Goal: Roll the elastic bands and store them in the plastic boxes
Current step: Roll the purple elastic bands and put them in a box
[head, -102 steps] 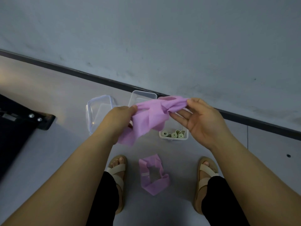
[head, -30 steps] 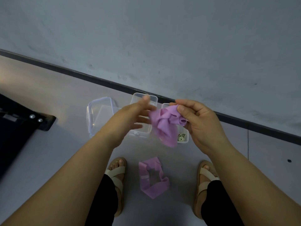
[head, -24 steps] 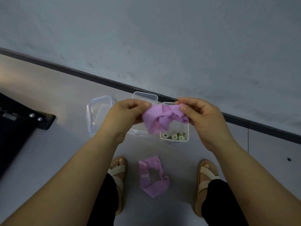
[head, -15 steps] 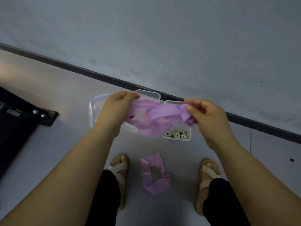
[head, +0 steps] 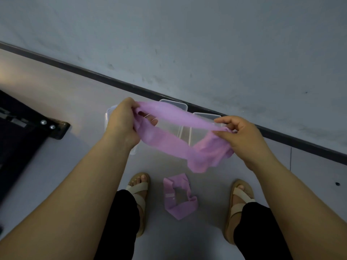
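So the person is standing over the floor [head: 56, 166] with a purple elastic band [head: 169, 145] stretched out between both hands. The left hand [head: 124, 124] has its fingers curled closed around one end of the loop, and the right hand [head: 242, 136] is pinching the other end between thumb and fingers, with a loose bit of band hanging down just below it. The band isn't rolled at all, it's pulled open into a long loop up in the air.

Using the held band as the landmark: the clear plastic boxes [head: 180, 107] sit on the floor right behind it, close to the dark baseboard [head: 93, 76], partly hidden by the band, so what's in them can't be made out. A second purple band [head: 178, 197] lies crumpled on the floor below the held one, between the person's sandals [head: 139, 190].
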`<act>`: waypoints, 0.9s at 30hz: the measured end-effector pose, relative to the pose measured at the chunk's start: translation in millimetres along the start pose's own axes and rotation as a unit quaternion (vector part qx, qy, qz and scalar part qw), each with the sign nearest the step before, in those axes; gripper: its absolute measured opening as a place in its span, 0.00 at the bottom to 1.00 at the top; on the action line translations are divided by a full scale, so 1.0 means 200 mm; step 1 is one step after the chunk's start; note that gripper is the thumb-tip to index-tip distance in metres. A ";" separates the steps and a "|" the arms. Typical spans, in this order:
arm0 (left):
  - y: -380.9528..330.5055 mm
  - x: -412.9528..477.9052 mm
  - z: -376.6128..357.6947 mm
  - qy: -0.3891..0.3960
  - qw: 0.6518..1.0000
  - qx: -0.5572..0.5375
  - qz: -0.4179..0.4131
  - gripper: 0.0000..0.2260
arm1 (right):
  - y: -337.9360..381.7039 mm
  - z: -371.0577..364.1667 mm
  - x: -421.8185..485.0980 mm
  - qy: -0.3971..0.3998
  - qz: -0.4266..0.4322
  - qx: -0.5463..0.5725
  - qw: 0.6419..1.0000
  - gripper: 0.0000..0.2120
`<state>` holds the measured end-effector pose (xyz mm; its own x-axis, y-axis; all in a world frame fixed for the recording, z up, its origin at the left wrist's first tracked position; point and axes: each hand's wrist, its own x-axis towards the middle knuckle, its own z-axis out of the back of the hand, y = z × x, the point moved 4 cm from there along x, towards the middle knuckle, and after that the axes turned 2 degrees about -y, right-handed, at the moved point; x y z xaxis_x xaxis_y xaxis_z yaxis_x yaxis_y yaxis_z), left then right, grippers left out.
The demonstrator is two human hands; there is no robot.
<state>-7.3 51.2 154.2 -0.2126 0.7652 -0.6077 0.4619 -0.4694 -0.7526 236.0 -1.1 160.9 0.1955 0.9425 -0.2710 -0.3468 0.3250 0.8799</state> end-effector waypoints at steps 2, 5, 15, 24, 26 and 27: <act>-0.01 0.03 0.04 -0.019 1.000 -0.021 0.002 0.07 | -0.01 0.01 0.01 -0.001 -0.007 0.011 1.000 0.08; -0.03 0.03 0.09 -0.054 0.998 0.033 0.005 0.08 | -0.04 -0.01 0.00 0.093 -0.036 -0.043 0.994 0.06; 0.06 -0.20 -0.09 0.176 0.862 0.469 -0.076 0.10 | -0.12 -0.16 -0.11 0.336 -0.071 -0.226 0.912 0.15; 0.08 -0.20 -0.12 0.221 0.825 0.515 -0.070 0.14 | -0.01 -0.19 -0.10 0.237 -0.002 -0.063 0.969 0.41; 0.07 -0.22 -0.15 0.274 0.835 0.470 -0.083 0.13 | 0.02 -0.18 -0.09 0.243 -0.001 0.019 0.970 0.36; 0.07 -0.24 -0.17 0.299 0.845 0.437 -0.075 0.12 | 0.03 -0.17 -0.09 0.256 -0.004 0.041 0.966 0.31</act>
<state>37.9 23.5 181.0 0.3821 0.8082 -0.4481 -0.3989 -0.2932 -0.8689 198.9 -13.3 157.4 -0.2880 0.8622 -0.4168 -0.2696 0.3447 0.8992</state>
